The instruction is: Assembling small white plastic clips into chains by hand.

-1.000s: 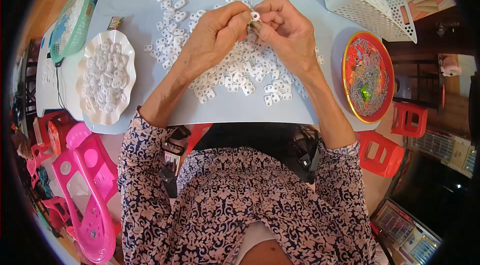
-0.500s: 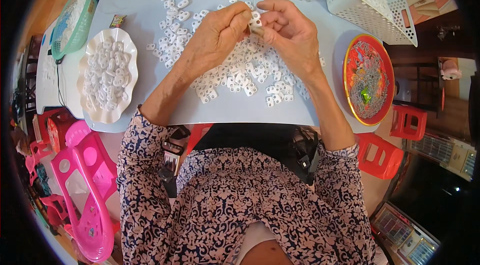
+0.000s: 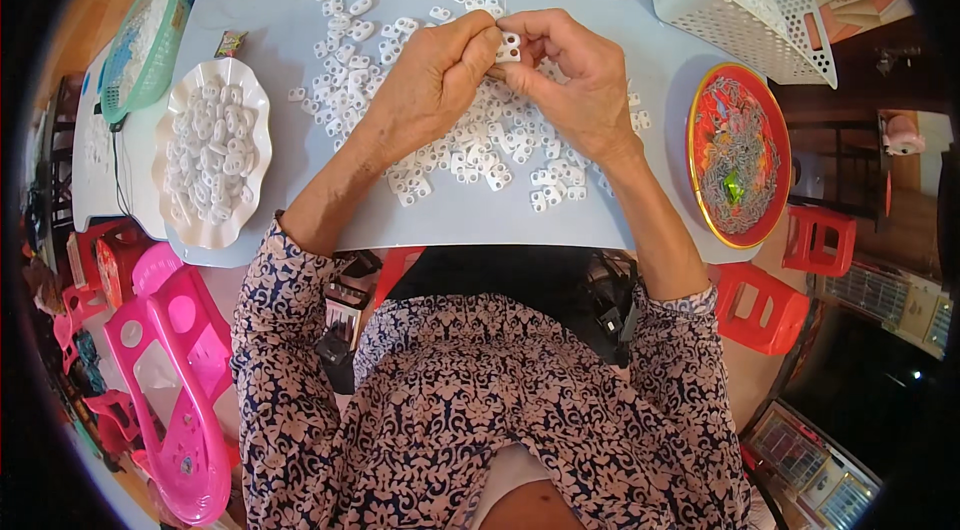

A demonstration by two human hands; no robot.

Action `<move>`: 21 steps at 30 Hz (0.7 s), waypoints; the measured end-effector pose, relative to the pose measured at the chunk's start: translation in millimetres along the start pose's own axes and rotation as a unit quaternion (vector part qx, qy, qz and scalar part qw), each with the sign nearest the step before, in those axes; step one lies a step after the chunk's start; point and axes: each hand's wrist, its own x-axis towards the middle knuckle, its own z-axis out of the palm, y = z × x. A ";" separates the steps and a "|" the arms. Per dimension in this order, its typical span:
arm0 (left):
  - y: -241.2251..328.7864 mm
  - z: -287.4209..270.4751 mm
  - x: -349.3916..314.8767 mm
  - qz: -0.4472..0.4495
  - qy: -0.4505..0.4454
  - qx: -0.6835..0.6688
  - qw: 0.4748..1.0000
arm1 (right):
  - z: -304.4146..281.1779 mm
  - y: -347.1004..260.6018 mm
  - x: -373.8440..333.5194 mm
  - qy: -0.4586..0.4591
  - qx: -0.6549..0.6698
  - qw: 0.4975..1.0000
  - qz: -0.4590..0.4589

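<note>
Over the middle of the table my left hand (image 3: 432, 75) and my right hand (image 3: 582, 85) meet at a small white plastic piece (image 3: 509, 49) with dark round holes. My left thumb and index finger are closed at its left side, and their tips hide part of it. The right thumb and index finger pinch it from the other side, the remaining fingers curled behind. Beneath and around both hands lies a loose spread of similar white plastic pieces (image 3: 345, 90), some with two dark holes.
At the left stands a white scalloped dish (image 3: 263, 120) of white oval pieces, with a green basket (image 3: 180, 25) beyond. A red gold-rimmed tray (image 3: 693, 155) of small grey metal parts sits right, below a white perforated basket (image 3: 800, 65). Stools (image 3: 760, 310) flank the table.
The white piece has turned and dropped slightly between my fingers. My right hand has closed in, its raised index finger now bent down nearer the piece. The view has shifted slightly.
</note>
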 end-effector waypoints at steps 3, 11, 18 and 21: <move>1.7 1.5 -0.3 0.017 0.002 0.015 1.000 | -2.0 -3.1 1.0 -0.012 -0.003 1.000 0.009; 6.8 1.2 -1.5 -0.002 -0.019 0.024 1.000 | -3.1 -2.9 -0.2 -0.014 -0.013 1.000 0.002; 8.4 5.3 -2.4 0.010 -0.013 0.009 1.000 | -5.3 -2.6 -0.1 -0.010 -0.030 0.999 -0.033; 7.9 4.3 -3.1 0.002 -0.024 -0.006 1.000 | -5.9 1.5 -0.3 -0.016 -0.052 0.997 -0.057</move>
